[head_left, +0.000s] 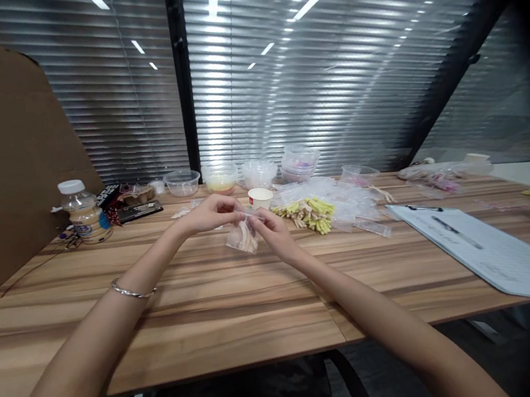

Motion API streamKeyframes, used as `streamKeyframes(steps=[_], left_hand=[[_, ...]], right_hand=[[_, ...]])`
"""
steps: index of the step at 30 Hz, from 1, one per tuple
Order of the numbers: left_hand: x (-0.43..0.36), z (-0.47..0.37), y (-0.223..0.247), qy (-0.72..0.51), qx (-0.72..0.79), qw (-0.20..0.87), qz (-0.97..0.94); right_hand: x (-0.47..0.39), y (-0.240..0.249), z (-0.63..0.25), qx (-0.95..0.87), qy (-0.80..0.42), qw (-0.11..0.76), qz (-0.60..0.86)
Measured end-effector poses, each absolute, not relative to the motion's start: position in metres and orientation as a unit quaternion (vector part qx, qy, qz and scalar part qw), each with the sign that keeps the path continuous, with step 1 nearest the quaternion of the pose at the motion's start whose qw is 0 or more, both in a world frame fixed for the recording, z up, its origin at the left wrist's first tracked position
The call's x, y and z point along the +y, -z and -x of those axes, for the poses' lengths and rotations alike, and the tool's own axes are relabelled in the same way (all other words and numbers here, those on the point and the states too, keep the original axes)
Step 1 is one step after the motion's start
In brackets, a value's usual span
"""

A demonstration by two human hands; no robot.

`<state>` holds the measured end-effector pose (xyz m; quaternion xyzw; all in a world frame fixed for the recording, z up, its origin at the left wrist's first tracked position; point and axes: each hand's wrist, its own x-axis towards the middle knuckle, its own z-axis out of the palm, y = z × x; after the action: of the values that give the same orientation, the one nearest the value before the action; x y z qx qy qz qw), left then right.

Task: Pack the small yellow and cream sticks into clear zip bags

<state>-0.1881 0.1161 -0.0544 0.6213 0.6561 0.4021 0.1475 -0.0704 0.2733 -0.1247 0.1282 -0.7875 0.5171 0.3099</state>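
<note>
Left hand (217,212) and right hand (274,229), fingertips pinched tight, grip a clear bag (235,246) already holding pale strips (248,236), while a yellow-and-pale pile (311,212) lies loose alongside.

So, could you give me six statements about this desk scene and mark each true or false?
1. The left hand and right hand both pinch a clear bag. True.
2. The clear bag is empty. False: pale strips are inside.
3. A pen lies on the clipboard. True.
4. The clipboard is left of the clear bag. False: it is to the right.
5. A bracelet circles the left forearm. True.
6. The jar lies sideways. False: the white-capped jar stands upright.
</note>
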Motion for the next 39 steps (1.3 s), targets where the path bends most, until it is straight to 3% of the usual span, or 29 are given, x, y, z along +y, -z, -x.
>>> streamKeyframes(steps=[30,39], left_hand=[[0.1167,0.1832,0.0510,-0.327,0.665,0.130,-0.659],[0.1162,0.1904,0.0563,-0.387,0.660,0.169,-0.621]], right_hand=[[0.2711,0.1226,0.0665,-0.799,-0.504,0.306,-0.117],[0.2732,0.1227,0.0671,-0.791,-0.514,0.314,-0.109]])
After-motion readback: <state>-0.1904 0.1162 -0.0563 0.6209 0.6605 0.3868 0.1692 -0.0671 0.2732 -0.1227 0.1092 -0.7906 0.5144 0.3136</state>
